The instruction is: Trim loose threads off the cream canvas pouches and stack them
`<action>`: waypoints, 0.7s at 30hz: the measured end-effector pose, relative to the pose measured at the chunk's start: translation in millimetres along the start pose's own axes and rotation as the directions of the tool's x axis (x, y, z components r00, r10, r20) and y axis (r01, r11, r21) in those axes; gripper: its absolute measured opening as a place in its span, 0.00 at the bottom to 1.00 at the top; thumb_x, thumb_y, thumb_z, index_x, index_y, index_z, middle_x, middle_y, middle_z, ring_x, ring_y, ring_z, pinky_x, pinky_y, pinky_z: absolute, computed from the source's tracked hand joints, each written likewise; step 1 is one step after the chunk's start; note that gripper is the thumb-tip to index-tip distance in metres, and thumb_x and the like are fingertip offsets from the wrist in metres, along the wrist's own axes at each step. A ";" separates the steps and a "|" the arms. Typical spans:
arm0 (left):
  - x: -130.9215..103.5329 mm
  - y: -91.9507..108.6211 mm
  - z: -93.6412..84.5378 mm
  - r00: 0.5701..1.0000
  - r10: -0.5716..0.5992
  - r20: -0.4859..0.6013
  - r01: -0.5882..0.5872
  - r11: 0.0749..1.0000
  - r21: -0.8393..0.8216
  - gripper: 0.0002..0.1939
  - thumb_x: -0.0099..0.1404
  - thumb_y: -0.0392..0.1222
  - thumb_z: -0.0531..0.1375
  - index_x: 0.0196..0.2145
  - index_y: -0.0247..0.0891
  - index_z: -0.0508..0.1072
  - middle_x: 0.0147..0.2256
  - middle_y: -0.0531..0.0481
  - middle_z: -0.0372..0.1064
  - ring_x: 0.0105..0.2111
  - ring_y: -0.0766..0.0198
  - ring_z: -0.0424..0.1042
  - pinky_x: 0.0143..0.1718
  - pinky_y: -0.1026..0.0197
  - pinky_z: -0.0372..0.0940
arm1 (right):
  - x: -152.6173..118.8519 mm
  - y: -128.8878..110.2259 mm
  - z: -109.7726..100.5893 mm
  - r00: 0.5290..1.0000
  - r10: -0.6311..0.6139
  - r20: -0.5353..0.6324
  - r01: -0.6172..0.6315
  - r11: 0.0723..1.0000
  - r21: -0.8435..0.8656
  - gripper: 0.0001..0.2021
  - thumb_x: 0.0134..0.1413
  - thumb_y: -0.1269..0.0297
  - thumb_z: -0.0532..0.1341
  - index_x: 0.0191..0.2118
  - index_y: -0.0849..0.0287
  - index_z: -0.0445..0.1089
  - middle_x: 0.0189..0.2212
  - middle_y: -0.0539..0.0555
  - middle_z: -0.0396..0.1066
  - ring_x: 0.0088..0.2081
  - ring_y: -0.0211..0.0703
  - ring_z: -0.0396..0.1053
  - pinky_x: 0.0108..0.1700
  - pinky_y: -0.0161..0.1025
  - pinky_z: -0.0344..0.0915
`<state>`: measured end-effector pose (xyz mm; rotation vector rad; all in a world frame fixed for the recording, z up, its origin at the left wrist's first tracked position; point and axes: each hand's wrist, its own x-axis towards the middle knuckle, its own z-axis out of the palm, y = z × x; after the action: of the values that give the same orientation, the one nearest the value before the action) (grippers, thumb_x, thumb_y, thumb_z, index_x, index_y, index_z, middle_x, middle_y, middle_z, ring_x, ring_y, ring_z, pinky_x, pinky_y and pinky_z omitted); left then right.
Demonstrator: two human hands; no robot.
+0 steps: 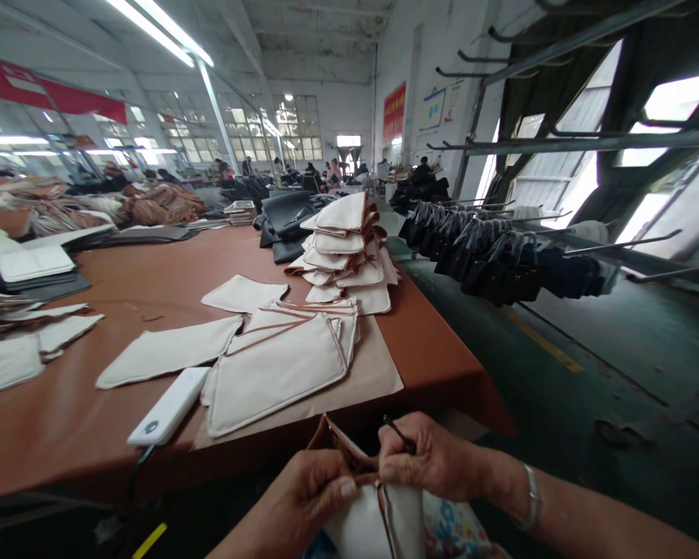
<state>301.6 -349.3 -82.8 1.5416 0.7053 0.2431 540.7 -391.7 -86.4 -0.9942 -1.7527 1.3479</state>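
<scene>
Big brown worktable (122,295) fills the left and centre, its long side running away from the camera toward the far end of the hall. R of it, across the green floor, a rack of dark bags (489,256) hangs on metal arms. On the table's far part sits a tall heap of cream pouches w/ brown trim (346,248). Nearer, a flat stack of the same pouches (279,369) lies on a tan sheet (373,373) close to the table's near edge, the top one w/ its long axis slanting from near-left to far-right. A single cream panel (172,351) lies just L of that stack, another (245,293) behind it. A white power bank (168,405) rests at the table edge, touching the stack's L corner, cable dropping off the front.

Below the table edge, over the lap, both hands work on one cream pouch (378,528). Its long axis runs roughly up-down in view, the brown-trimmed open mouth pointing up and away toward the table. Left hand (308,497) is clenched on the pouch's L upper edge, thumb pressed on the trim. Right hand (431,458) pinches the trim at the top R, and also holds a thin dark tool (399,435), prob. small snips or a pick, too small to tell. A bracelet (531,497) sits on the R wrist.
</scene>
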 end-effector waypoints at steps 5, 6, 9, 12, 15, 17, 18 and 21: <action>-9.4 -15.3 -20.7 1.000 0.011 -0.011 -0.008 0.971 0.238 0.25 0.64 0.62 0.59 0.25 0.36 0.66 0.29 0.54 0.56 0.31 0.64 0.56 0.29 0.65 0.51 | -5.3 7.8 -22.2 0.998 0.055 0.018 -0.055 0.998 -0.014 0.22 0.59 0.47 0.62 0.27 0.64 0.72 0.25 0.49 0.63 0.27 0.35 0.59 0.28 0.32 0.56; -10.3 -16.5 -22.9 0.998 0.018 -0.059 0.001 0.952 0.305 0.24 0.65 0.61 0.59 0.25 0.36 0.67 0.28 0.54 0.57 0.31 0.63 0.57 0.30 0.65 0.52 | -5.0 7.8 -29.0 0.996 0.083 0.031 -0.079 0.993 -0.090 0.21 0.59 0.48 0.61 0.28 0.64 0.72 0.25 0.49 0.64 0.27 0.36 0.59 0.28 0.32 0.57; -7.4 -7.2 -15.7 0.987 0.123 -0.108 -0.054 0.867 0.495 0.19 0.69 0.52 0.56 0.26 0.37 0.68 0.28 0.53 0.62 0.30 0.63 0.61 0.32 0.64 0.54 | 2.2 -3.6 -40.1 0.999 0.048 -0.010 -0.047 0.904 -0.426 0.16 0.62 0.55 0.60 0.34 0.62 0.76 0.29 0.52 0.70 0.31 0.40 0.65 0.36 0.35 0.62; 1.1 19.3 3.7 0.972 0.224 -0.073 -0.131 0.772 0.622 0.13 0.68 0.45 0.58 0.27 0.39 0.73 0.29 0.50 0.69 0.31 0.61 0.65 0.33 0.63 0.54 | 15.7 -26.9 -24.9 0.991 -0.134 -0.025 0.108 0.879 -0.464 0.19 0.59 0.54 0.64 0.52 0.59 0.73 0.44 0.57 0.73 0.44 0.47 0.69 0.49 0.39 0.63; 4.7 42.0 10.7 0.955 0.265 -0.132 -0.155 0.829 0.537 0.11 0.68 0.45 0.58 0.32 0.39 0.78 0.31 0.48 0.73 0.32 0.59 0.67 0.34 0.63 0.57 | 27.0 -38.6 4.7 0.991 -0.131 0.026 0.131 0.913 -0.387 0.35 0.44 0.51 0.73 0.58 0.58 0.68 0.47 0.57 0.73 0.45 0.49 0.71 0.47 0.38 0.65; 1.3 44.3 0.9 0.973 0.185 -0.136 -0.100 0.876 0.472 0.15 0.69 0.49 0.57 0.32 0.38 0.78 0.28 0.52 0.69 0.28 0.62 0.64 0.30 0.65 0.55 | 29.4 -35.1 17.6 0.999 -0.039 0.032 0.049 0.901 -0.432 0.28 0.40 0.57 0.75 0.50 0.58 0.73 0.40 0.54 0.76 0.38 0.47 0.72 0.41 0.37 0.65; -1.9 41.0 -7.5 0.986 0.116 -0.121 -0.047 0.885 0.464 0.17 0.68 0.52 0.58 0.31 0.37 0.78 0.25 0.54 0.65 0.26 0.64 0.60 0.26 0.66 0.52 | 28.7 -31.4 19.9 1.000 0.010 0.024 0.001 0.894 -0.448 0.20 0.41 0.60 0.74 0.43 0.59 0.76 0.35 0.52 0.76 0.34 0.45 0.71 0.37 0.35 0.63; -15.4 21.0 -37.0 0.998 -0.011 -0.055 0.038 0.865 0.500 0.23 0.63 0.61 0.61 0.28 0.35 0.75 0.22 0.58 0.56 0.23 0.67 0.52 0.23 0.66 0.45 | 20.2 -20.4 9.7 0.995 0.099 0.018 -0.088 0.943 -0.322 0.06 0.49 0.64 0.68 0.30 0.61 0.75 0.24 0.48 0.71 0.27 0.38 0.66 0.30 0.32 0.58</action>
<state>274.9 -326.4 -54.2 2.0271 0.8738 0.0785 519.8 -381.4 -67.1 -1.2510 -2.0160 1.1621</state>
